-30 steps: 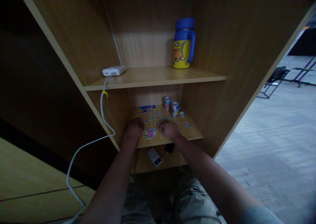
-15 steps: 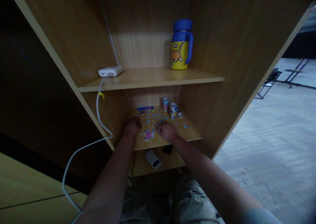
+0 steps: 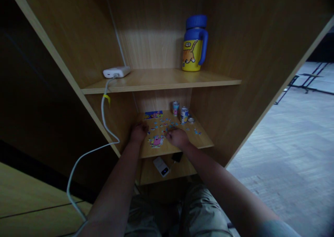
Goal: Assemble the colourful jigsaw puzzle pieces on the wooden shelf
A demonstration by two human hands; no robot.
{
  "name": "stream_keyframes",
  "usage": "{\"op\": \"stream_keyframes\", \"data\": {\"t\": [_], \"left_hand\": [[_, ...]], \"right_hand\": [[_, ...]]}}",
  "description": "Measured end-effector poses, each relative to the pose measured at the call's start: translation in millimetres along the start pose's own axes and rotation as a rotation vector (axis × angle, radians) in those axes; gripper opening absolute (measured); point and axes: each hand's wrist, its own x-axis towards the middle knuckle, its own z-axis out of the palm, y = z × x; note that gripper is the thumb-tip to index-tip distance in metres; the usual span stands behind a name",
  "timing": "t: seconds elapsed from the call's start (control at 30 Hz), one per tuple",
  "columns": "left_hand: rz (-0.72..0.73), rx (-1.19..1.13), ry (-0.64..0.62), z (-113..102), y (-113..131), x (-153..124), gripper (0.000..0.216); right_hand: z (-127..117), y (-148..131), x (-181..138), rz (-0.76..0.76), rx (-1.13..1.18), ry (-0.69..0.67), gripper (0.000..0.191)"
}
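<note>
Left hand and right hand curled, knuckles up, flanking puzzle patch near front edge of shelf. Holding pieces or not: cannot tell, too dim. Risk of sweeping patch off with a wrist.

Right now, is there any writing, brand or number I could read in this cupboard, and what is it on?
Nothing here reads clearly.
Yellow jug: small badge above the cartoon animal, too blurred to read.
Small cans: print too small to read.
Picture card: colours only, no legible words.
Power bank: small display, too small to read.
Puzzle pieces: no text visible.
</note>
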Motion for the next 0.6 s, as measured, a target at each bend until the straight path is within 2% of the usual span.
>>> {"op": "stream_keyframes", "data": {"t": [0.23,0.4,0.6], "left_hand": [[0.028,-0.154,0.057,-6,2,-8,0.011],[0.032,-0.324,0.091,-10,9,-23,0.019],[-0.009,-0.613,0.03,-8,16,-29,0.027]], "right_hand": [[-2,0,-1,0.005,0.009,-0.001,0.048],[-2,0,-1,-0.007,0.015,0.0,0.049],[-1,0,1,0.001,0.025,-0.001,0.049]]}}
